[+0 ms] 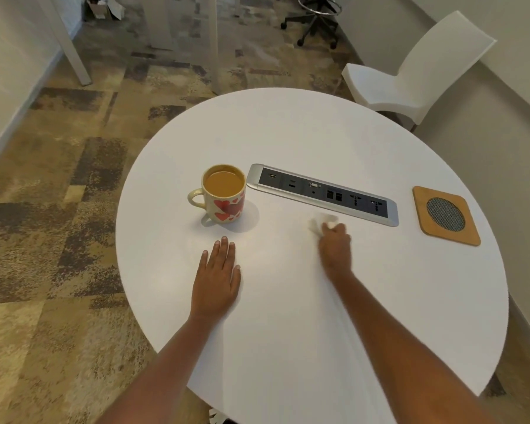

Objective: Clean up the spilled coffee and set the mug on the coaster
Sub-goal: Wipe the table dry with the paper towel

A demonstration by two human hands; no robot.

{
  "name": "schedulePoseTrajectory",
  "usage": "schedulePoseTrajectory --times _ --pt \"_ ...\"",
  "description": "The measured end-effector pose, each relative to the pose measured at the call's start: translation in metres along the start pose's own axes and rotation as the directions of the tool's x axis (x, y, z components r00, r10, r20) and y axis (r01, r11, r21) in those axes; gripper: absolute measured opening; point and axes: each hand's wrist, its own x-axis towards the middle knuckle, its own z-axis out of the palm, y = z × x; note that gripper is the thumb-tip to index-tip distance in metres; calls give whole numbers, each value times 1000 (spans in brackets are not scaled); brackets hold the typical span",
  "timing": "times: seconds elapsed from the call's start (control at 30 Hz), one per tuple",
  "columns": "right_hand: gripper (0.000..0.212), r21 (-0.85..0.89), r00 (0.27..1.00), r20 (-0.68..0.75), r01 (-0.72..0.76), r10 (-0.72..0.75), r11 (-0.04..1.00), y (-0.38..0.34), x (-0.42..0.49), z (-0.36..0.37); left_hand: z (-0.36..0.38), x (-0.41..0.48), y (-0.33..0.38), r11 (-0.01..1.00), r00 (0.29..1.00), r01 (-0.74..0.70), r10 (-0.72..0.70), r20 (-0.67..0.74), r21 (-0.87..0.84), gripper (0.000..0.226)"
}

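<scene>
On the table (288, 133), the mug (224, 194) stands left of the socket strip (322, 194), the coaster (445, 215) right.

A single wide-angle head view looks steeply down and forward over the round white table (303, 133) from its near edge, close above, with carpeted floor (58, 209) at the left.

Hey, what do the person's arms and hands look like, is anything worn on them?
The left forearm and right forearm are bare to the frame's edge: no sleeves, gloves, watch or bracelets show. The left hand shows no rings. The right hand is motion-blurred, so rings there cannot be ruled out.
</scene>
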Motion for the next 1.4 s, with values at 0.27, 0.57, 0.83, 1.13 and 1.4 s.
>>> schedulePoseTrajectory --times 0.27,0.57,0.83,1.13,1.4 --pt "46 81 974 -108 -193 201 978 22 12 4 5 10 -4 999 1000 2 -2 -13 -33 63" --pt "36 162 972 8 232 -236 959 -65 -30 46 0 9 -1 996 1000 13 -16 -23 -91 66" --pt "26 184 877 -27 477 -480 860 -57 -90 54 -6 2 6 962 962 -273 272 29 27 64" --pt "27 3 775 -70 630 -628 777 25 -96 16 -7 4 47 934 935 -347 337 111 86 70" --pt "43 86 944 -40 330 -327 940 121 -81 -21 5 7 122 948 949 -312 309 56 57 74"
